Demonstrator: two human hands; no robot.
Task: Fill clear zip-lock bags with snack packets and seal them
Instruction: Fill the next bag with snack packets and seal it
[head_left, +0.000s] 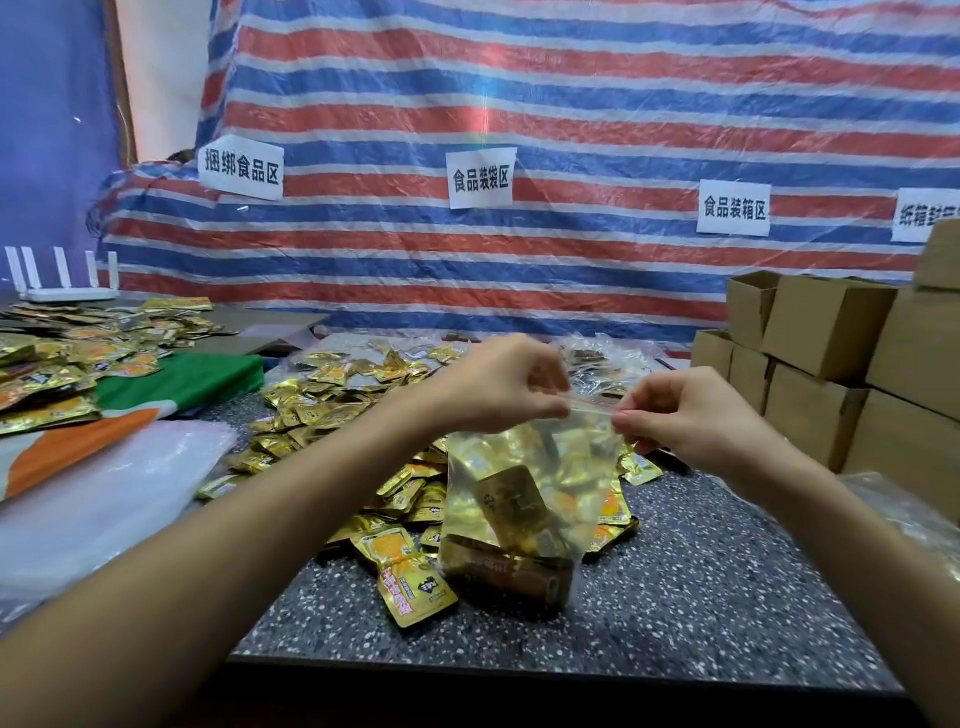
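Pinching the strip of a packed zip-lock bag (514, 499), my left hand (493, 387) and right hand (696, 421) seal it. Next, likely: pressing along.

4 paper signs hang on the tarp (623, 104). From the left, sign 1 (241, 169) reads 捆绑食品区, sign 2 (481, 178) reads 食品装袋区 and sign 3 (734, 208) reads 食品装箱区. Sign 4 (924, 215) shows only 纸箱封 before the frame edge cuts it off. The loose packet (415, 582) bears a red band of yellow characters, too blurred to read. The bagged packet (511, 499) inside the bag (587, 441) shows a triangle mark.
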